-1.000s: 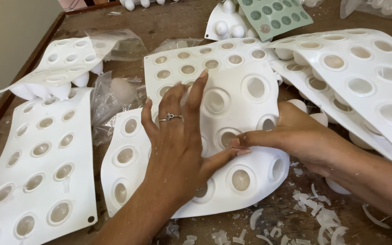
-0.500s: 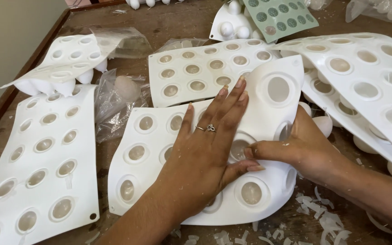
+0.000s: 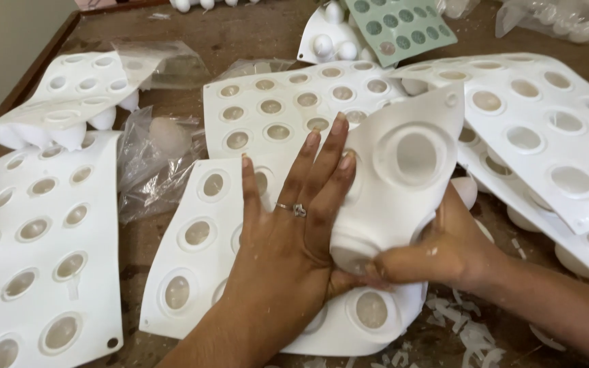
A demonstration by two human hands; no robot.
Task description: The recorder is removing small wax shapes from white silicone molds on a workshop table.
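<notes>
The left hand (image 3: pixel 288 238) is laid flat, palm down, on the white silicone mould (image 3: pixel 199 272), fingers spread and pointing away from the body; a ring is worn on one finger. Its grip is open: nothing is grasped, the sheet is only pressed against the wooden counter (image 3: pixel 240 34). The right hand (image 3: pixel 437 252) is placed under the mould's right portion, the fingers curled beneath it and the thumb pressed against the underside of one cavity. That grip is closed on the mould, which is bent upward and back so that one large oval cavity (image 3: pixel 414 153) faces the camera.

The mould lies at the centre of the counter, directly before the person. A larger white mould sheet (image 3: pixel 29 252) is seen just to its left, a smaller-cavity sheet (image 3: pixel 288 109) behind it, and further white sheets (image 3: pixel 546 129) overlapping at the right. A green mould (image 3: pixel 403 24) and crumpled clear plastic bags (image 3: pixel 151 163) are noted farther back. White flakes (image 3: pixel 465 334) are scattered near the right wrist.

Compared with half a second earlier, the right portion of the mould is found folded much higher and more steeply. The left hand has remained flat in nearly the same place, while the right hand has moved further beneath the fold.
</notes>
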